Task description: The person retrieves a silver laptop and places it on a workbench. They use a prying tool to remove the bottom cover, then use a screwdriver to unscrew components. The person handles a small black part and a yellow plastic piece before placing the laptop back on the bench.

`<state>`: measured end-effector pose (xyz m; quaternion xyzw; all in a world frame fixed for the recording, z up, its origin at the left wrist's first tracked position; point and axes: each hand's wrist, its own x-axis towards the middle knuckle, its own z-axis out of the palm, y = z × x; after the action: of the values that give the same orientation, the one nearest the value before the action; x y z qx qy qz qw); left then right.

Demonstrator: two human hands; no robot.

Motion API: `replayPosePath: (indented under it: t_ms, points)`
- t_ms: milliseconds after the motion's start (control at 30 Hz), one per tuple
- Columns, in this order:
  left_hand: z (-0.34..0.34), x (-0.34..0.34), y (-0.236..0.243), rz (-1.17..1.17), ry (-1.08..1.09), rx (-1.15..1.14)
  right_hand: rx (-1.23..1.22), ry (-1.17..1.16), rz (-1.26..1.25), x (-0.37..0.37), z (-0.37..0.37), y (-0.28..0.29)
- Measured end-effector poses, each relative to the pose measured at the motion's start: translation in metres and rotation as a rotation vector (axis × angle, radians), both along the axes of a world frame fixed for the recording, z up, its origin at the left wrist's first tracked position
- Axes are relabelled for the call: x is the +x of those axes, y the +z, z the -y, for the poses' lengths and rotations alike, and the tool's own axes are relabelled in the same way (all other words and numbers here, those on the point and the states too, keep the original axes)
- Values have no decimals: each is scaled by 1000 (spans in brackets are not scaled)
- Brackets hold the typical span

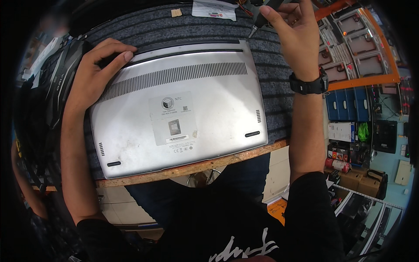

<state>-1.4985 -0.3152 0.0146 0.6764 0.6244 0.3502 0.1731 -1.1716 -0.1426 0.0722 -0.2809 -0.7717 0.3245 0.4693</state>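
Note:
A silver laptop (209,118) lies upside down on a ridged dark grey mat (279,122), showing its long vent, rubber feet and stickers. My left hand (99,74) grips its far left edge, thumb and fingertips bent onto the dark hinge strip. Up at the top right, my right hand (297,39) holds a dark screwdriver (263,17), its metal bit angled down just above the laptop's far right corner. A black watch is on my right wrist.
Orange-framed compartment trays (364,56), blue bins (347,105) and boxes line the right side. A white packet (213,9) and small tan piece (176,13) lie behind the laptop. A black bag-like item (59,83) and another person's arm (30,192) are at left. The wooden edge (183,170) runs in front.

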Motion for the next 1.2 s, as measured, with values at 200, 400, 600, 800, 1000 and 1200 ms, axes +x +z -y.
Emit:
replayPosePath:
  t_ms: [200,400,600,800,1000,1200]
  points:
    - [-1,1,-1,-3,0,1,52,56,-62,-1,-4,-8]
    - [0,0,0,7,2,-8,-18,57,-38,5,1,3]
    - [-1,0,-1,0,2,-12,44,-46,58,3,1,1]
    - [0,0,-1,-1,6,-14,-11,37,-56,3,1,-1]
    - [1,1,2,8,6,-13,23,120,-76,8,-12,-9]
    - [-2,0,-1,1,-5,1,86,89,-40,6,-10,-8]
